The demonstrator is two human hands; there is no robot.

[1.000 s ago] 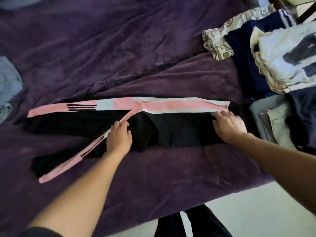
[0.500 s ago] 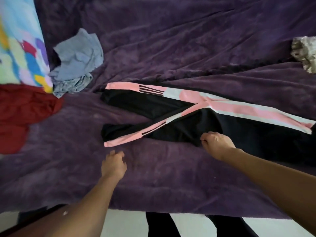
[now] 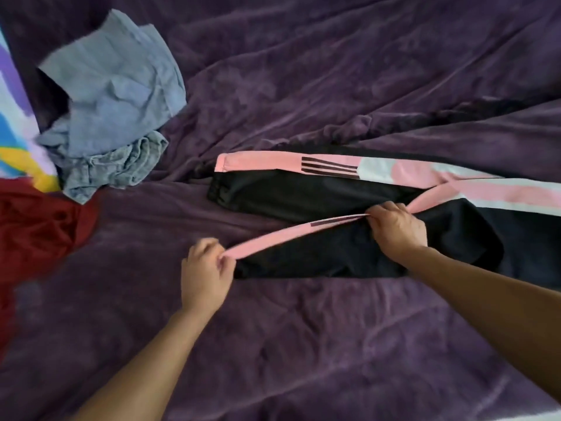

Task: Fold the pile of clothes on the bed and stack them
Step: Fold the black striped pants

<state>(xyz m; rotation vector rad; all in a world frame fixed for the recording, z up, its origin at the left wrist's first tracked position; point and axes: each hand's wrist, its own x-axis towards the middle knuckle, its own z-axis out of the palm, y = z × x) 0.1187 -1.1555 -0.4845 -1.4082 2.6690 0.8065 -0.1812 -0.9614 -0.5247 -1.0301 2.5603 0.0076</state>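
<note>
On the purple plush bedspread (image 3: 303, 344), left hand (image 3: 206, 271) and right hand (image 3: 394, 229) pinch the near leg of the black pink-striped track trousers (image 3: 303, 196); the other leg lies toward twelve o'clock.

Crumpled purple plush blanket (image 3: 303, 354) lies bare across the far stretch and the near stretch, crossed there only by the left forearm (image 3: 145, 360) and right forearm (image 3: 485, 302). Black track trousers (image 3: 303, 196) with pink and white side stripes span the middle from centre to right edge. At left, a crumpled pale-blue cloth garment (image 3: 115, 95), a rumpled red garment (image 3: 36, 232) and a multicoloured fabric (image 3: 15, 117) block the way. A bare gap separates them from the trouser cuffs.
</note>
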